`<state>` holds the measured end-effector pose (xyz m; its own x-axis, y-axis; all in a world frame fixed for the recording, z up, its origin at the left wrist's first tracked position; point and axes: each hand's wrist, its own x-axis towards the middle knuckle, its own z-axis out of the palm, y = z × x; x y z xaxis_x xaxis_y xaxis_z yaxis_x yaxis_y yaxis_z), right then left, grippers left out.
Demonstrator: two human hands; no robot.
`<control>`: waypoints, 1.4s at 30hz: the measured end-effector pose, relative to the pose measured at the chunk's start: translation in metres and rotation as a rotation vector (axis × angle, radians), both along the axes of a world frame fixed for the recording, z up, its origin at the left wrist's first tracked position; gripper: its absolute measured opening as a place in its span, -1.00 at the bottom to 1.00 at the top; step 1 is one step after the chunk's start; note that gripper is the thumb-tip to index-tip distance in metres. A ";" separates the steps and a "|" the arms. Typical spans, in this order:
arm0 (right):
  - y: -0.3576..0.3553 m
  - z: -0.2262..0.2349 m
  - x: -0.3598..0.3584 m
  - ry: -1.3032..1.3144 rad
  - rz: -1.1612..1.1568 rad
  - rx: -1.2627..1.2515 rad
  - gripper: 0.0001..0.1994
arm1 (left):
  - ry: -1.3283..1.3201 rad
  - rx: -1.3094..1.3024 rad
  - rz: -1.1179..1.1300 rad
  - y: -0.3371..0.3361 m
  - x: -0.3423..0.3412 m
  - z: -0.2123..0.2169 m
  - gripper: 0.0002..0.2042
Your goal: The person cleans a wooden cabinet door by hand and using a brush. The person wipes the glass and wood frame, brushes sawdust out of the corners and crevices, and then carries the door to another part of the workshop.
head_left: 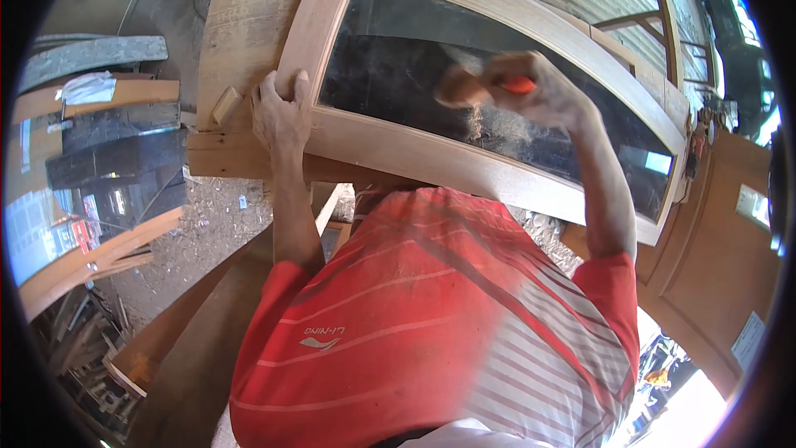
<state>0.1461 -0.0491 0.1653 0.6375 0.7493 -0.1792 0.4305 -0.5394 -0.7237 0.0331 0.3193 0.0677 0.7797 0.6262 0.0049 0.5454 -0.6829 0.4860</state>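
A pale wooden frame (398, 138) with one curved side holds a dark, shiny glass panel (381, 41). My left hand (283, 112) grips the frame's near left corner, thumb on the wood and fingers along the outer edge. Over the glass, my right hand (535, 91) is closed round an orange-handled brush (520, 84). The brush's brown head (461, 88) is smeared by motion, so its bristles are not distinct. Wood dust (503, 126) lies on the glass beneath the right hand and beside the near rail.
Under the frame lies a wide board (240, 29), with a small wood block (225, 105) on it. Another glazed wooden frame (108, 87) stands at left, with a white cloth (88, 88) on it. A brown panelled door (705, 241) stands at right. Shavings cover the floor (220, 228).
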 end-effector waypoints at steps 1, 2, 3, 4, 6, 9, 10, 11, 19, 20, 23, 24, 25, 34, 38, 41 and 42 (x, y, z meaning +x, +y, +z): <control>-0.008 0.007 -0.003 -0.002 0.012 0.001 -0.88 | -0.016 -0.011 -0.017 -0.001 0.004 0.001 -0.33; -0.013 0.019 -0.006 0.045 -0.043 -0.098 -0.88 | -0.032 -0.022 -0.034 -0.001 0.005 0.001 -0.33; -0.015 0.032 -0.006 0.091 -0.108 -0.198 -0.85 | -0.035 -0.021 -0.033 0.000 0.005 0.001 -0.33; -0.005 0.047 -0.005 0.112 -0.130 -0.138 -0.84 | -0.024 -0.009 -0.021 0.000 0.003 -0.001 -0.33; 0.021 0.049 -0.001 -0.020 -0.174 -0.008 -0.83 | -0.014 0.003 -0.021 0.001 0.001 -0.004 -0.34; 0.045 0.027 0.022 -0.144 -0.198 0.187 -0.82 | -0.042 0.023 -0.051 0.004 0.001 -0.008 -0.34; 0.049 0.016 0.026 -0.132 -0.168 0.250 -0.81 | -0.055 0.014 -0.051 0.005 0.000 -0.010 -0.34; 0.042 0.009 0.022 -0.132 -0.169 0.251 -0.81 | -0.068 0.005 -0.050 0.005 -0.001 -0.011 -0.35; -0.025 0.030 0.009 0.034 -0.164 -0.268 -0.76 | -0.008 0.027 -0.017 0.000 0.005 -0.004 -0.35; -0.010 0.029 0.012 -0.022 -0.207 -0.092 -0.78 | -0.006 0.022 -0.005 0.001 0.003 -0.004 -0.35; 0.039 0.013 0.014 -0.069 -0.243 0.171 -0.81 | -0.022 0.044 -0.028 0.003 0.004 -0.008 -0.34; 0.046 0.005 0.014 -0.056 -0.223 0.257 -0.83 | -0.025 0.042 -0.033 0.003 0.007 -0.007 -0.34; 0.044 -0.004 0.011 -0.056 -0.224 0.257 -0.83 | -0.019 0.021 -0.037 0.002 0.006 -0.006 -0.33; -0.033 0.030 -0.016 0.034 -0.087 0.055 -0.90 | 0.015 0.011 -0.005 0.000 0.005 -0.003 -0.33; -0.030 0.010 -0.010 -0.069 -0.324 0.235 -0.91 | -0.013 0.006 -0.021 -0.002 0.007 -0.002 -0.33; -0.054 0.000 -0.022 -0.030 -0.271 0.093 -0.90 | -0.030 0.053 -0.028 0.001 0.004 -0.009 -0.33; -0.069 0.005 -0.027 -0.013 -0.249 0.043 -0.90 | -0.032 0.058 -0.021 0.000 0.004 -0.008 -0.33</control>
<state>0.1191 -0.1181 0.1698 0.8055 0.5756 -0.1412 0.2974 -0.5987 -0.7437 0.0374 0.3193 0.0595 0.7915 0.6076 0.0656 0.5157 -0.7216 0.4620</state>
